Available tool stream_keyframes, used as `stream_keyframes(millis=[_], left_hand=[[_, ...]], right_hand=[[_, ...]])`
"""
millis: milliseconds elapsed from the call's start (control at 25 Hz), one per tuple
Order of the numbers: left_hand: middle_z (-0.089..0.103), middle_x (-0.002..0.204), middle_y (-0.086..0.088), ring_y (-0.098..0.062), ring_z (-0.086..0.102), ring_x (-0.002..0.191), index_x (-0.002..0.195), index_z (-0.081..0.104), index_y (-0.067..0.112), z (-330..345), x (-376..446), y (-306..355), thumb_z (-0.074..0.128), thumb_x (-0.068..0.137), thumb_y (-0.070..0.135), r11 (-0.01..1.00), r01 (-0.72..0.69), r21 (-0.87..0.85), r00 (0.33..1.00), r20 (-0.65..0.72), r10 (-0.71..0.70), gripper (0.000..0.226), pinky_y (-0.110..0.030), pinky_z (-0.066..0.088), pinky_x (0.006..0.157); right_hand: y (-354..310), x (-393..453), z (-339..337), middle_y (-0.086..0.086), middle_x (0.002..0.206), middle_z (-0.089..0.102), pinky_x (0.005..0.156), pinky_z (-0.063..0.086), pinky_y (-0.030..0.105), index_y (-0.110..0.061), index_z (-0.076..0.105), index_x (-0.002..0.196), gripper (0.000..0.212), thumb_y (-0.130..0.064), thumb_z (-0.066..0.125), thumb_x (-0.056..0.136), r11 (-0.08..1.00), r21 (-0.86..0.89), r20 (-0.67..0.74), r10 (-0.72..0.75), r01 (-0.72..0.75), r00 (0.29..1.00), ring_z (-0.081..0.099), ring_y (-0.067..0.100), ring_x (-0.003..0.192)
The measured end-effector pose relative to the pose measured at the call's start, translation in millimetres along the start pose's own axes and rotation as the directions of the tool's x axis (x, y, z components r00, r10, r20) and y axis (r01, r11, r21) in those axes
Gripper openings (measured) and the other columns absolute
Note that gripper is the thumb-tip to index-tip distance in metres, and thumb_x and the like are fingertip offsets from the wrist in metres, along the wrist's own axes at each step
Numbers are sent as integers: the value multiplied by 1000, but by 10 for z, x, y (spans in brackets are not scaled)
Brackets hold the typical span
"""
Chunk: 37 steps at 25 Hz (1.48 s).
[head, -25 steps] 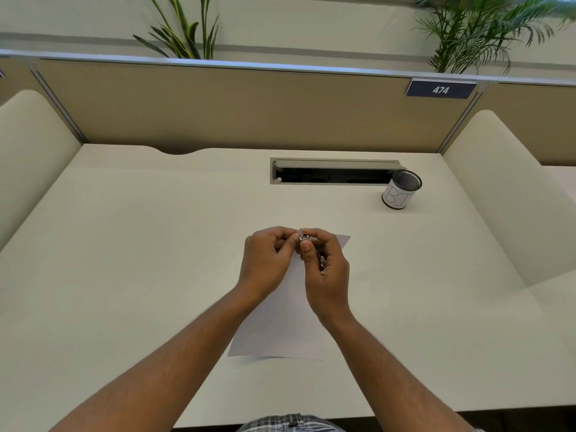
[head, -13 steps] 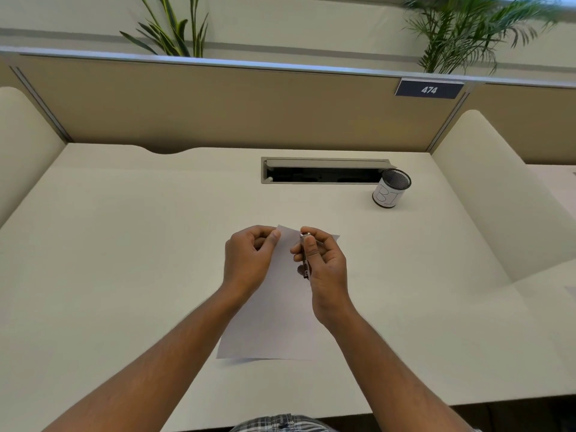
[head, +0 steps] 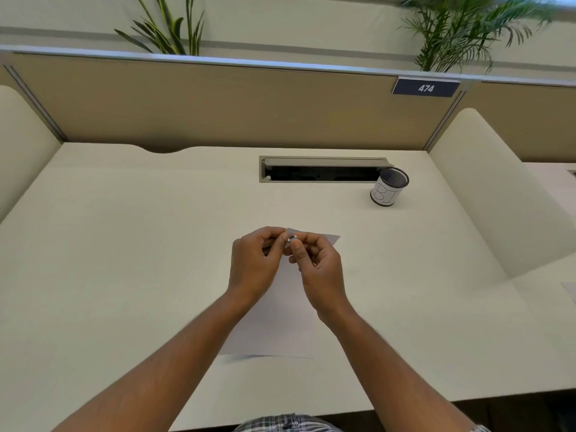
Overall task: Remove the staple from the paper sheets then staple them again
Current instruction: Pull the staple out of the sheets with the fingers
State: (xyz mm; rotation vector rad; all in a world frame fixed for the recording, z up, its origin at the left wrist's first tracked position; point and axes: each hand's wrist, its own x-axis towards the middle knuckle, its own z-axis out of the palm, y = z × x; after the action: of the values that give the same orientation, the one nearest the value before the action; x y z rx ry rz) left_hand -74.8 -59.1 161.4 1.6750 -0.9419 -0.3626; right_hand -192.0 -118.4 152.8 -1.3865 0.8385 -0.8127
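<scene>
Paper sheets [head: 274,322] lengthwise away from person

We get one view only, head-worn, wide-angle. We look forward and down over the desk [head: 124,244], forearms entering from the bottom edge, both hands near frame centre and fairly close. We face the partition [head: 218,107] at the desk's far edge; plants [head: 461,29] show above it. Edges bend from lens distortion.

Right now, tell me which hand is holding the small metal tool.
The right hand: its thumb and fingers pinch the small metal tool at the paper sheets' top corner. The left hand only grips the paper.
</scene>
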Motion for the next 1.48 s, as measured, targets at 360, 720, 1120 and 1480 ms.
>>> stream_keyframes(millis=[360,720,1120,1480], left_hand=[[76,97,11,2,71,87,111,76,17,-29,-29,-33,67,95,16,979,-175,108,984,42,171,18,-20,59,80],[80,95,5,-8,75,83,109,77,17,-23,-47,-15,65,96,15,934,-282,219,959,59,276,18,-28,60,75],[76,88,10,1,72,83,104,79,17,-10,6,42,72,92,21,998,-15,55,999,46,12,15,-11,55,73],[79,91,4,-5,74,79,104,78,15,-13,-35,12,71,93,25,974,-162,162,987,16,161,16,-23,61,75]], right_hand=[[-10,17,26,1,100,76,85,60,31,-16,68,109,14,-26,67,99,999,-14,-36,-43,43,998,72,17,96],[-39,55,51,-2,84,75,77,60,27,-14,72,96,12,-27,70,97,996,-71,-112,-63,55,992,71,9,80],[-40,36,10,8,92,72,77,56,26,-14,69,102,15,-29,67,98,999,36,-23,-18,19,1000,63,19,82],[-113,105,-99,3,85,75,68,54,20,-14,73,97,15,-28,68,98,999,-49,23,16,-15,1000,67,14,76]])
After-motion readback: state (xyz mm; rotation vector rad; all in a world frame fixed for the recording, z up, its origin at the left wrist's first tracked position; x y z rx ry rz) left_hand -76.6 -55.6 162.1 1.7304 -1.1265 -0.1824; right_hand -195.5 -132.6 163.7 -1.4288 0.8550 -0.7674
